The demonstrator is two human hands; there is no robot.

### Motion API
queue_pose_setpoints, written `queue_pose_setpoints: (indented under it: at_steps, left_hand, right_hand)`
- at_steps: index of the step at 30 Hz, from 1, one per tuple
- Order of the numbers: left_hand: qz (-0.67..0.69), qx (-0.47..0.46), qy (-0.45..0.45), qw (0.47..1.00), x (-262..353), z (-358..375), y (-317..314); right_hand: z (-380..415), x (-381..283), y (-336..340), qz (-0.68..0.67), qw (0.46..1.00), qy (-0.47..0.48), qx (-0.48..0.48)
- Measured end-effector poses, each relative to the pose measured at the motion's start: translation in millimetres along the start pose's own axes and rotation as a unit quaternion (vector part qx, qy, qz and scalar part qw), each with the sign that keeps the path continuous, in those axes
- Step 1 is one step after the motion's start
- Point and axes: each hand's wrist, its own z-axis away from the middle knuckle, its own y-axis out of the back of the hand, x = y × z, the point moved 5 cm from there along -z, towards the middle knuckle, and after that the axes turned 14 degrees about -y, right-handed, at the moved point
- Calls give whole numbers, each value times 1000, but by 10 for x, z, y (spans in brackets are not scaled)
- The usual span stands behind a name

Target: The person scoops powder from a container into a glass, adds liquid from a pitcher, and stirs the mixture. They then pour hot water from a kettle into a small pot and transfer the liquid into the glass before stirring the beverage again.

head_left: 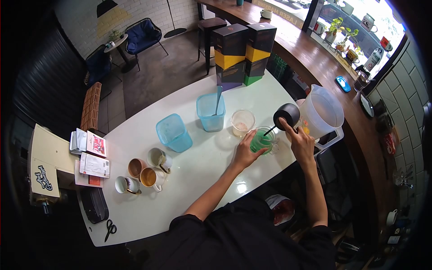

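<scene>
My left hand [246, 152] is wrapped around the side of a clear cup [261, 142] that looks green inside. Over the cup, my right hand [300, 140] holds a black gooseneck kettle [286, 115], one finger stretched along its body. The kettle's thin spout angles down to the cup's mouth. I cannot make out whether liquid flows from it. Just behind the cup stands a clear plastic tub [243, 122] with a little pale pinkish content. A spoon or similar utensil seems to sit at the cup's right side, partly hidden.
A large translucent pitcher [320, 110] stands right of the kettle. Two blue containers [174, 132] are left of centre, one holding a spoon [218, 100]. Several mugs [150, 177], scissors [110, 230] and coffee pouches [94, 165] lie left. Stacked boxes [231, 74] rise at the back.
</scene>
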Motion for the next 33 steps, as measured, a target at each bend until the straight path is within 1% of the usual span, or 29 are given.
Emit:
queue_pose_setpoints:
  at_steps: [3,8,9,10,11,13,15,17,18,20,21,23,27,29,33]
  left_hand:
    - [-1,2,0,1000,20,-13,10]
    - [-10,12,-13,1000,34,-64,10]
    - [5,-2,7,1000,21,-74,-8]
    - [21,-16,27,999,13,-81,-22]
    - [21,-15,27,999,29,-96,-28]
    - [26,-10,41,999,42,-128,-60]
    - [18,1,32,999,58,-151,-72]
    - [9,12,24,1000,81,-145,-63]
    - [-7,23,25,999,92,-129,-46]
    - [-26,35,28,999,152,-104,21]
    - [-22,44,27,998,182,-92,60]
    - [-19,53,27,998,195,-22,105]
    - [-28,74,34,996,203,171,227]
    - [-30,79,38,996,224,255,318]
    - [-51,81,43,995,237,431,518]
  right_hand:
    - [-2,8,-46,-11,1000,-6,-18]
    - [-18,104,-131,-71,995,-49,-56]
    - [-25,109,-126,-70,995,-49,-55]
    - [-32,126,-131,-110,989,-65,-69]
    - [-38,139,-136,-149,982,-80,-82]
    - [-47,140,-131,-164,979,-87,-88]
    - [-53,143,-143,-179,975,-94,-95]
    - [-47,162,-210,-234,960,-117,-97]
    - [-49,160,-262,-235,960,-115,-97]
    - [-45,146,-312,-239,965,-99,-51]
    - [-44,141,-343,-241,964,-96,-53]
    - [-42,147,-410,-215,965,-125,-81]
    - [-55,66,-460,-242,962,-110,-64]
    - [-39,83,-565,-252,951,-149,-100]
    - [-11,112,-737,-294,931,-167,-136]
